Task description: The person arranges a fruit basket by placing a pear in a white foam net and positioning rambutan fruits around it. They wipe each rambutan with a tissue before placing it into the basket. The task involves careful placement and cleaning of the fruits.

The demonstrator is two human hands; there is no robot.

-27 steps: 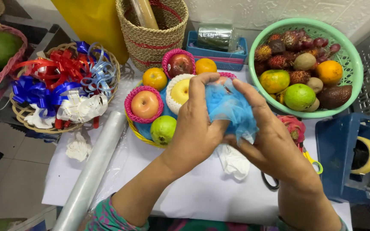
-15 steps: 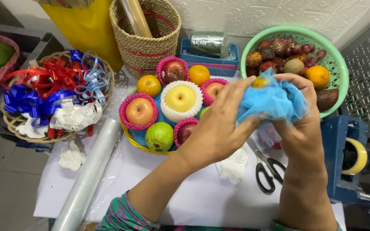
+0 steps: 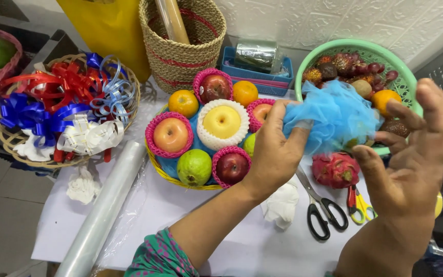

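Note:
My left hand (image 3: 275, 149) pinches a bunched piece of blue netting (image 3: 334, 115) at its left side, holding it above the table. My right hand (image 3: 411, 154) is spread beside the netting with fingers apart; only its fingertips seem to touch the blue fabric. Just left of the hands sits a yellow tray of fruit (image 3: 203, 138): apples in pink foam sleeves, a yellow apple in a white sleeve, oranges and a green guava. A pink dragon fruit (image 3: 336, 170) lies under the netting.
A green basket (image 3: 365, 51) of mixed fruit stands behind the hands. Black scissors (image 3: 321, 205) and yellow-red scissors (image 3: 357, 205) lie on white paper. A cellophane roll (image 3: 103, 210), a wicker basket of ribbon bows (image 3: 62, 110), a tall woven basket (image 3: 183, 41) and a blue tray (image 3: 257, 69) surround them.
The blue netting moved right, from over the fruit tray to in front of the green basket. My right hand has let go its grip and spread its fingers.

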